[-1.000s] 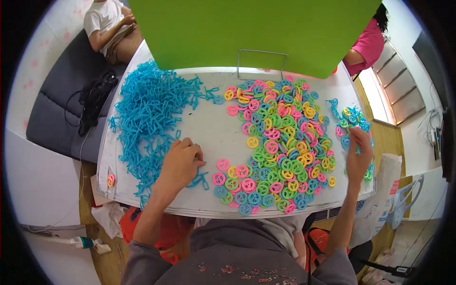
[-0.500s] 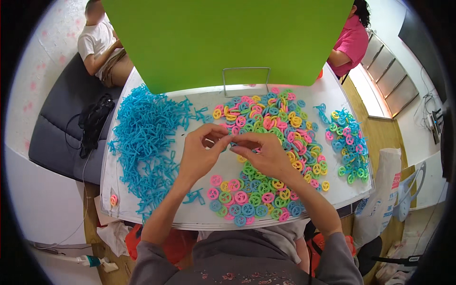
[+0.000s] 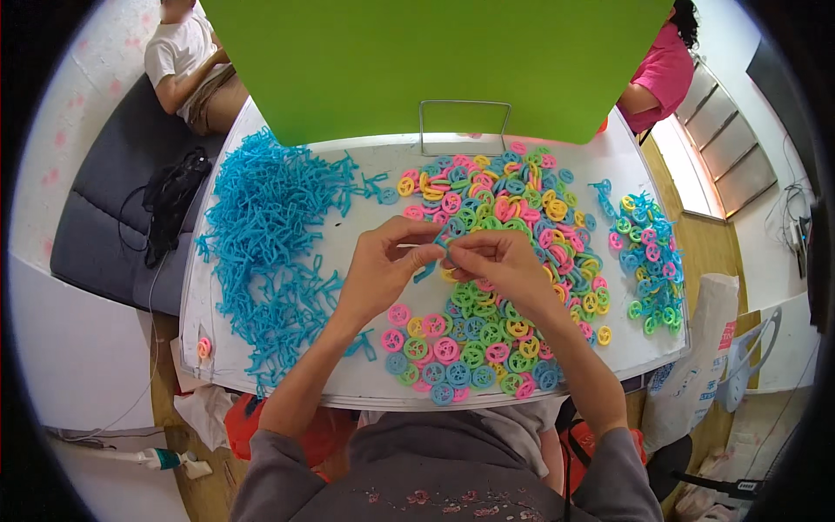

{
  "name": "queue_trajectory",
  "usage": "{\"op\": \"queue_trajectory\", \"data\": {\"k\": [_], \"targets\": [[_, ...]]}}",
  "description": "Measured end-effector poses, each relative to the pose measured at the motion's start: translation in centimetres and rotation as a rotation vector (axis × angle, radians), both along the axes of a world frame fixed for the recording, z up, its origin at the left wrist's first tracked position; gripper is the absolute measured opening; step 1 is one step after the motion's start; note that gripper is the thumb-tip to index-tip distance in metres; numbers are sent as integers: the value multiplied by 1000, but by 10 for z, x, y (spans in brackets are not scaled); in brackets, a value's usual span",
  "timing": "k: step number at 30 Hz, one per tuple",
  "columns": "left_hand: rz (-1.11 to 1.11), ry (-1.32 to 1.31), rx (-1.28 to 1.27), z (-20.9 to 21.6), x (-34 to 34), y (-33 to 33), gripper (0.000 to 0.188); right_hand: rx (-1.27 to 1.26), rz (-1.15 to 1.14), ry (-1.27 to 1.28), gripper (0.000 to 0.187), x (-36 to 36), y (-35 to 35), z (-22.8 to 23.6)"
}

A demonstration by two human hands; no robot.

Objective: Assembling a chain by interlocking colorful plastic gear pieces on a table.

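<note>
- White table [image 3: 348, 217] is filling the middle of the room, with a green board [image 3: 417, 70] standing at twelve o'clock from the hands and a dark sofa [image 3: 113, 209] sitting beyond the table around nine to ten.
- One person in white [image 3: 187, 74] is sitting at ten o'clock, another in pink [image 3: 665, 78] at two.
- Left hand [image 3: 383, 265] is pinching a slim blue piece [image 3: 424, 274] between thumb and fingers, one end pointing toward seven o'clock.
- Right hand [image 3: 509, 265] is closing thumb and finger on the same piece from three o'clock; whether it is also holding a second part, I cannot tell.
- Compared with a second ago, the hands are no longer working apart at opposite sides; they are meeting over the middle, and the blue piece is showing more clearly than half a second ago. Both hands are thus handling one piece, neither reaching for a pile.
- Loose blue pieces [image 3: 270, 191] are heaping at ten o'clock, coloured wheels [image 3: 490, 334] are spreading from one to six, and a mixed cluster [image 3: 648, 252] is lying at three.
</note>
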State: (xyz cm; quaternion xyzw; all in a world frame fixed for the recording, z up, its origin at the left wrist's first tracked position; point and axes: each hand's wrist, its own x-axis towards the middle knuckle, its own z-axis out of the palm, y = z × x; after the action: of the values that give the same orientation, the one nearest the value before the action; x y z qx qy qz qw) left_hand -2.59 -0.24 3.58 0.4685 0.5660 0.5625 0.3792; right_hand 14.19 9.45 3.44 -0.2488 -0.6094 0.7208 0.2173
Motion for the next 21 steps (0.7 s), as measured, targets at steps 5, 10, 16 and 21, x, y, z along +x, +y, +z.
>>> {"op": "queue_trajectory", "data": {"k": [5, 10, 16, 21], "targets": [[-41, 211, 153, -6, -2, -2, 28, -117, 72, 41, 32, 4, 1, 2], [-53, -129, 109, -13, -1, -2, 24, -220, 131, 43, 33, 4, -1, 10], [-141, -481, -8, -7, 8, -5, 18, 321, -12, 232, 29, -7, -11, 2], [-159, -198, -107, -3, -3, 0, 16, 198, 25, 320, 25, -5, -3, -8]]}}
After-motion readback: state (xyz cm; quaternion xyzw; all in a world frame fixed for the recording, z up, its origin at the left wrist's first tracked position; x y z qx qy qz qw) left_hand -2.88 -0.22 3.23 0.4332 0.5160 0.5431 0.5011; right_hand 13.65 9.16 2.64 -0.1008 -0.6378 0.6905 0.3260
